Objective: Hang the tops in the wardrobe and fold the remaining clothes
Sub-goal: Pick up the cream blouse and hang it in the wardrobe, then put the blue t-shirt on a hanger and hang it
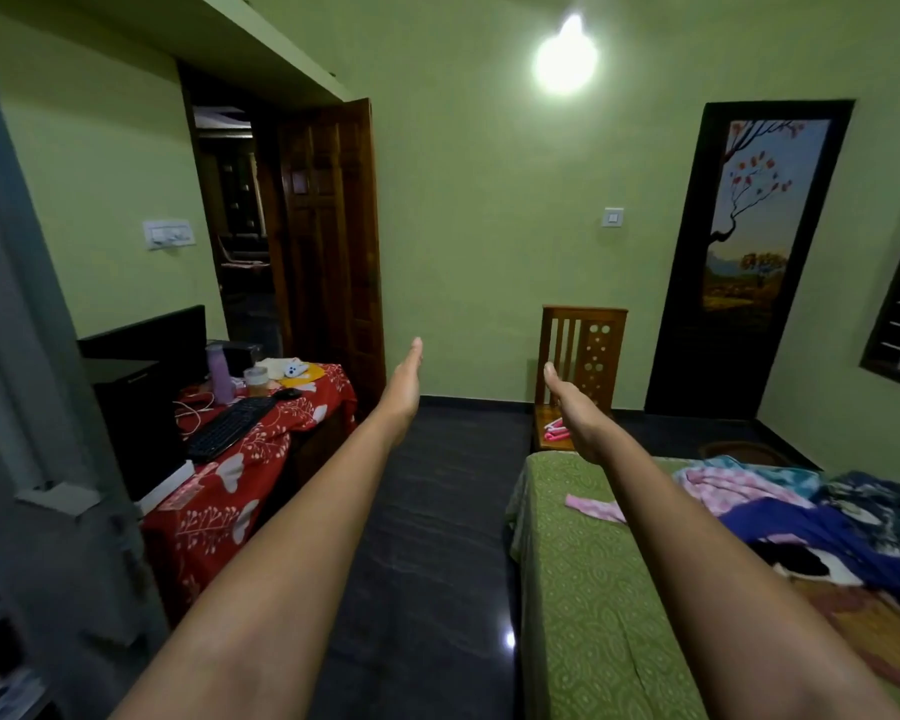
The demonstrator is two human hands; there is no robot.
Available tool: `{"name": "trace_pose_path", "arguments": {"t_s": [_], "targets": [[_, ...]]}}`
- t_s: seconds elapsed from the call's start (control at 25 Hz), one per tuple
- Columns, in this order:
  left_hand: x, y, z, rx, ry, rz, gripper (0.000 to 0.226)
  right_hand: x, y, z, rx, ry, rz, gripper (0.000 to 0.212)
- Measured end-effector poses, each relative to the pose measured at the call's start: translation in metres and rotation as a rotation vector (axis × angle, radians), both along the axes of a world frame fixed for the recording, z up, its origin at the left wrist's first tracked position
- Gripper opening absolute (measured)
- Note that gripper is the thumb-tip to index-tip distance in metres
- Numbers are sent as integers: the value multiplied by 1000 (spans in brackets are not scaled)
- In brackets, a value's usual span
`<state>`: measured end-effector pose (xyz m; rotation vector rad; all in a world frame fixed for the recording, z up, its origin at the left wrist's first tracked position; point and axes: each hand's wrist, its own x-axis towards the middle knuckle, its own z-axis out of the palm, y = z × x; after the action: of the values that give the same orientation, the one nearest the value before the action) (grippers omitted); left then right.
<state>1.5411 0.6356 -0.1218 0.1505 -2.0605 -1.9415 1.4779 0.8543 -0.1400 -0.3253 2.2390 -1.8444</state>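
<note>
Both my arms stretch straight out in front of me at chest height. My left hand is flat and edge-on with straight fingers and holds nothing. My right hand is also flat, with nothing in it. A heap of clothes lies on the bed with the green patterned sheet at the lower right: a pink tie-dye garment, a purple one, a dark blue patterned one and a black-and-white piece. The grey wardrobe door stands at the far left edge.
A table with a red floral cloth at the left carries a keyboard, a purple bottle and a monitor. A wooden chair stands beyond the bed's foot. A wooden room door is open. Dark floor runs between table and bed.
</note>
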Motion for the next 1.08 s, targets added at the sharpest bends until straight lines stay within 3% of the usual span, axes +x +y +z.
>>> {"name": "trace_pose_path", "arguments": {"t_s": [0.36,0.72,1.08], "targets": [[-229,-91,59,-35,87,55,67,-237,-80,59,37,107,-13,81],[-445,-140,33,-70,64,25,74,-467,-133,41,12,72,-41,83],[-703,-142,96,-6,190,5,69,-708,-137,108,-21,211,-134,76]]}}
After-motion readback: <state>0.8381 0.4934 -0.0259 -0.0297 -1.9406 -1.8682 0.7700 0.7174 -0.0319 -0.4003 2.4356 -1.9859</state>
